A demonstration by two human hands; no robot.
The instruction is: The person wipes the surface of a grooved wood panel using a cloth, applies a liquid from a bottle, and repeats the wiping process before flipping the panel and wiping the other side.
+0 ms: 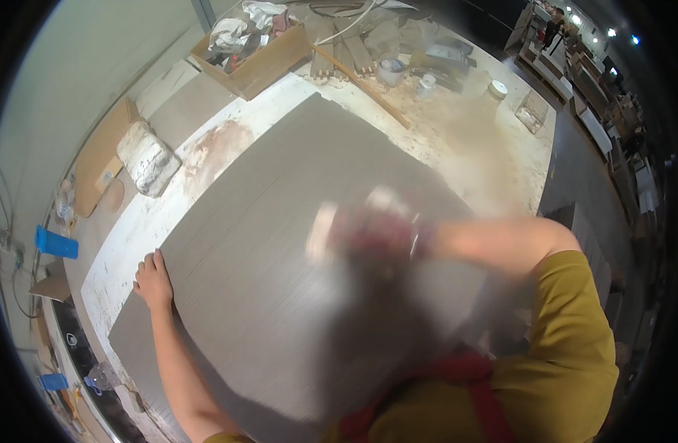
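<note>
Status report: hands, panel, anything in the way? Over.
Left hand at left edge of panel. Right hand over panel, blurred, grip unclear. Panel flat; box and stick beyond it, off its surface.

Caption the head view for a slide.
Left hand at the edge of a grey-brown board, right hand blurred over it.

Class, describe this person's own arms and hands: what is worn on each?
The right arm has a short mustard-yellow sleeve; a sliver of matching left sleeve shows. Both forearms are bare. The left hand is ungloved. The right hand is blurred, with a dark red covering, glove or cloth unclear, and a thin pale wrist band.
</note>
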